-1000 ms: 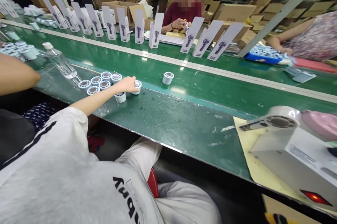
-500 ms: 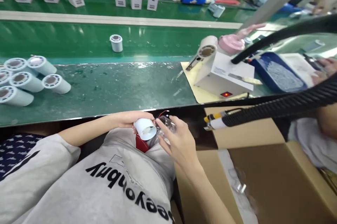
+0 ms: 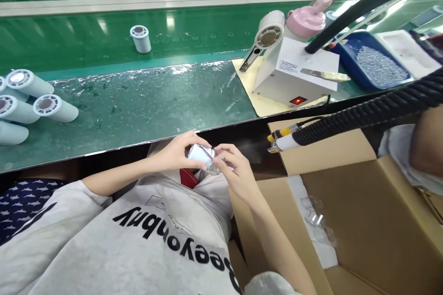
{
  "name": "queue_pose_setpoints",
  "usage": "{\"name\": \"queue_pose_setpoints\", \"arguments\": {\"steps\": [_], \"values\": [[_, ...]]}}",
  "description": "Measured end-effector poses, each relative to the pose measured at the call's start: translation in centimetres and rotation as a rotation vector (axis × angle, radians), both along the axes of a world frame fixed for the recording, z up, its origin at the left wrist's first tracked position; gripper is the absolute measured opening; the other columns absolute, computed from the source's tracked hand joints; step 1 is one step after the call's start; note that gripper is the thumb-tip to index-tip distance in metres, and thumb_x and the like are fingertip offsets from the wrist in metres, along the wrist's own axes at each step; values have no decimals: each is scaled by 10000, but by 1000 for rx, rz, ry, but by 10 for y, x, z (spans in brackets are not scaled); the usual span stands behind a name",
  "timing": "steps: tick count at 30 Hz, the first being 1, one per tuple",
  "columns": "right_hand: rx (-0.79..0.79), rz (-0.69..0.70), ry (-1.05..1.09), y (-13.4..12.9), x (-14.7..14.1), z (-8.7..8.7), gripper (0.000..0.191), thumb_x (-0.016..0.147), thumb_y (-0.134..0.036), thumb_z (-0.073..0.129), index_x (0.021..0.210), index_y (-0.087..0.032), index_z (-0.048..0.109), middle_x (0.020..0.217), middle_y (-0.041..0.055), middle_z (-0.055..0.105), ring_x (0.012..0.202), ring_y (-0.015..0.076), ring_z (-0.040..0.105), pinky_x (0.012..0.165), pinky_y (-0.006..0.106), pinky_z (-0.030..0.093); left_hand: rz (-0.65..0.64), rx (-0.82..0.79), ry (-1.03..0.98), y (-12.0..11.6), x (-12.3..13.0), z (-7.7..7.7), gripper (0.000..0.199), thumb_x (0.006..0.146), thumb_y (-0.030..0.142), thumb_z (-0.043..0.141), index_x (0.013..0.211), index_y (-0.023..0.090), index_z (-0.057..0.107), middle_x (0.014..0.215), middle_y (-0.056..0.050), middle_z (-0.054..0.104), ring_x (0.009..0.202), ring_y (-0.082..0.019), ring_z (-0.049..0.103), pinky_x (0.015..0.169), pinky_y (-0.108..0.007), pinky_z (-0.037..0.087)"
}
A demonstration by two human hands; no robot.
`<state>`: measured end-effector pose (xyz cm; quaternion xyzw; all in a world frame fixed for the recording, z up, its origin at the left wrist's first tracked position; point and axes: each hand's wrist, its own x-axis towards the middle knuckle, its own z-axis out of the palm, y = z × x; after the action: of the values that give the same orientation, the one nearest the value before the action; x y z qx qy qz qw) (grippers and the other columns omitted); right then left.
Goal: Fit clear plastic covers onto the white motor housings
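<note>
In front of my lap, my left hand (image 3: 182, 152) is closed round a light-blue cylindrical housing (image 3: 198, 153), which lies tilted sideways. Thin red and dark wires (image 3: 207, 152) run along its side. My right hand (image 3: 233, 165) has its fingers pinched at the housing's right end, on a clear plastic part (image 3: 213, 168) that touches or sits partly in that end; I cannot tell which. The right fingertips are also against the wires. My fingers hide part of both pieces.
Several light-blue housings (image 3: 55, 108) stand at the bench's left, with another single housing (image 3: 141, 39) farther back. At right are a white machine (image 3: 294, 73), a blue tray of small pieces (image 3: 380, 64), a black corrugated hose (image 3: 353, 122) and an open carton (image 3: 374, 212).
The housing has turned from showing its open end to lying sideways, and the clear part has come against its end. My left fingers have shifted round it. The view has tilted down.
</note>
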<state>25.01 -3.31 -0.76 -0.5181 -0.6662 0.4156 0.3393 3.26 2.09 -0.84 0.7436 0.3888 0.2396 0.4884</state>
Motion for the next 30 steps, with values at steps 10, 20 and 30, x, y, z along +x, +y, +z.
{"name": "queue_pose_setpoints", "arguments": {"steps": [10,20,30], "values": [[-169,-162,379,-2,7,4,360,806,-512,814,598,-243,697,1023,80,775,1026,291,735,943,462,584,-192,-233,-155,0,-4,-6,713,678,306,909,1347,258,667,1342,-111,676,1220,-282,643,1014,-404,524],[83,4,119,-25,14,-6,370,838,-441,836,1150,-283,716,1240,97,735,1238,316,669,1045,495,578,-145,-466,-228,-8,-7,5,791,695,373,902,1414,249,597,1297,-108,687,917,-185,694,781,-297,558],[-202,-18,329,-27,13,4,488,799,-539,844,1166,-276,659,1206,88,692,1056,261,708,885,398,642,-220,-303,-280,-9,-9,10,679,709,292,891,1354,293,677,1437,-105,642,1278,-283,630,1022,-396,535]]}}
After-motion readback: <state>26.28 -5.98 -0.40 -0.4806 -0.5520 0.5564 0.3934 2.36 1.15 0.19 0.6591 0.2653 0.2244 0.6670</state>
